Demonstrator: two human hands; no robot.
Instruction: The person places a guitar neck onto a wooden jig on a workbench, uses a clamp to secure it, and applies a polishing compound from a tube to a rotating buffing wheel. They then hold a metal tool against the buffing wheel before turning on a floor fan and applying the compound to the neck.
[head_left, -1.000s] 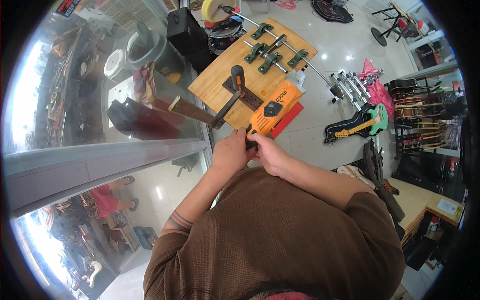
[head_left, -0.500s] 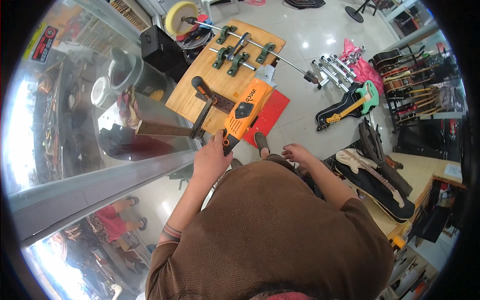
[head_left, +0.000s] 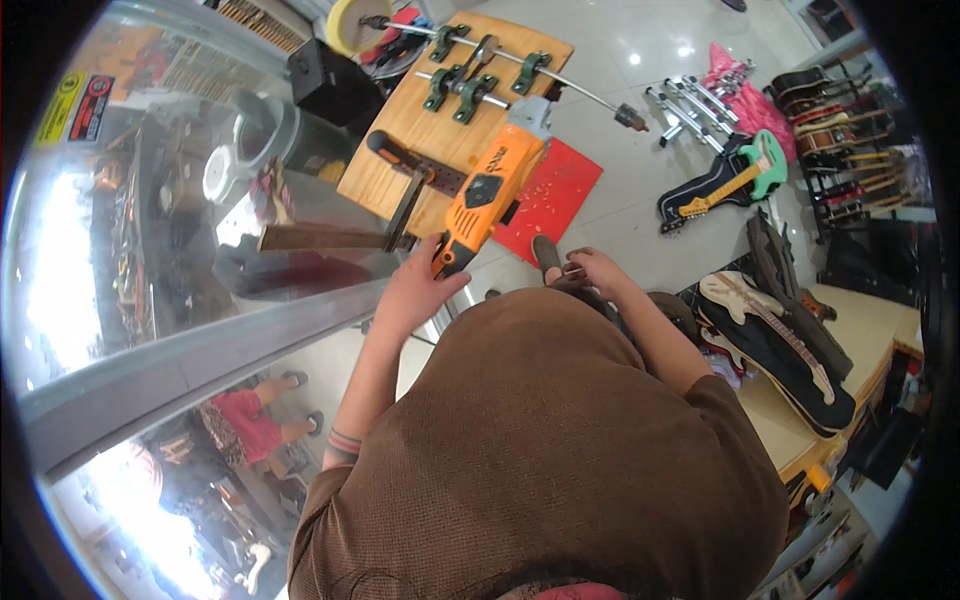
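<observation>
My left hand (head_left: 412,290) grips the rear end of an orange and black power tool (head_left: 492,188), its thumb on one side and fingers on the other. The tool has a grey metal head and lies along the edge of a wooden board (head_left: 385,185). A bar clamp (head_left: 405,208) with an orange and black handle stands beside it. In front of my body, my right hand (head_left: 602,274) has its fingers bent together; a small thin thing seems to be at the fingertips, too small to name.
A long metal shaft (head_left: 575,82) in green bearing blocks crosses the board, with a yellow wheel (head_left: 355,25) on one end. A red sheet (head_left: 560,195) with shavings lies on the floor. Guitars include a green one (head_left: 765,160) and a cream one (head_left: 745,295). A glass partition (head_left: 220,350) runs along the left.
The view has shifted a little, moving the surroundings. My right hand's fingers, apart before, have drawn together. My left hand stays at the rear of the power tool.
</observation>
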